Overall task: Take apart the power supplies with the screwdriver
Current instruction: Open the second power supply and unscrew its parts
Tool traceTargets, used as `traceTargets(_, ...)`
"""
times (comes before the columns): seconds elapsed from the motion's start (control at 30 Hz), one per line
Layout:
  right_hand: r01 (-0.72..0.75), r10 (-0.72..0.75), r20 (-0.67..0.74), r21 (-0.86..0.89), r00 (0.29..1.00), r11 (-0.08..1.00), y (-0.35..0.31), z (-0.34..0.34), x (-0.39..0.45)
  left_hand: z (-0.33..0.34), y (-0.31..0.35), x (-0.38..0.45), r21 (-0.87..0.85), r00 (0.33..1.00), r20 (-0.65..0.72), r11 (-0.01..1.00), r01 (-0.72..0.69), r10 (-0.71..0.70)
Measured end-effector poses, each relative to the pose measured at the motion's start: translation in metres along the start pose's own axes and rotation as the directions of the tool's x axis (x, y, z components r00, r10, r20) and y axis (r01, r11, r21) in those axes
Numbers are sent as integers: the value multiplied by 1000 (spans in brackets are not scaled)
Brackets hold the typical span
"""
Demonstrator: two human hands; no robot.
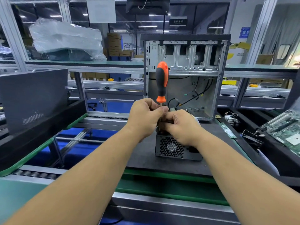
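Pinching the screwdriver [161,82] shaft low with my left hand [144,117] while my right hand [180,127] grips the power supply [175,148] at frame centre on the bench [142,159], I fear the top-heavy handle tipping and the tip slipping off.

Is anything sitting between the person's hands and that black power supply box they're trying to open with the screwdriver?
Nothing visible does. Both the left hand and the right hand are already at the top of the power supply, with the screwdriver standing upright between them. The hands hide the tip, so its contact point cannot be seen.
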State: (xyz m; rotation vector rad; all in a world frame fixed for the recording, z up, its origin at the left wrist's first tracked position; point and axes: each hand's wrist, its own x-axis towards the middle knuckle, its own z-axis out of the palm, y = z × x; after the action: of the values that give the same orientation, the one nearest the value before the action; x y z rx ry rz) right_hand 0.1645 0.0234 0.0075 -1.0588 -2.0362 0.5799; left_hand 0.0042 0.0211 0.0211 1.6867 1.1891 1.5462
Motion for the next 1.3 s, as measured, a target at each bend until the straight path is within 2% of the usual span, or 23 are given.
traceTargets(0.13,-48,37,73,155,997,987,1,-4,2,6,-2,0,13,997,-70,1000,28,-27)
traceTargets(0.3,-55,61,-17,252,998,966,-1,0,3,7,-3,-2,35,997,-72,999,33,-30)
traceTargets(0.47,-79,82,-5,229,997,970,4,1,2,-1,2,-1,-126,993,116,992,7,7)
traceTargets(0.63,-100,79,99,223,992,970,2,-2,3,-8,6,5,-75,994,97,996,54,-47)
traceTargets(0.77,-44,37,90,82,995,996,1,-4,5,-6,5,3,-144,987,148,986,84,-62)
traceTargets(0.87,-51,38,95,138,995,989,3,-5,4,-6,6,4,-138,987,155,988,70,-48)
traceTargets(1.03,-14,11,14,246,1000,969,3,-2,4,-2,7,5,-127,995,95,991,46,-34)
traceTargets(1.1,-36,37,1,271,999,962,6,-1,4,-1,8,3,-132,991,128,990,40,-23)
traceTargets(1.2,-38,32,29,242,999,970,5,-1,3,-3,10,0,-182,975,223,982,48,-7)
traceTargets(1.3,-51,33,80,222,996,974,0,-3,3,-7,11,2,-150,981,192,988,48,-19)
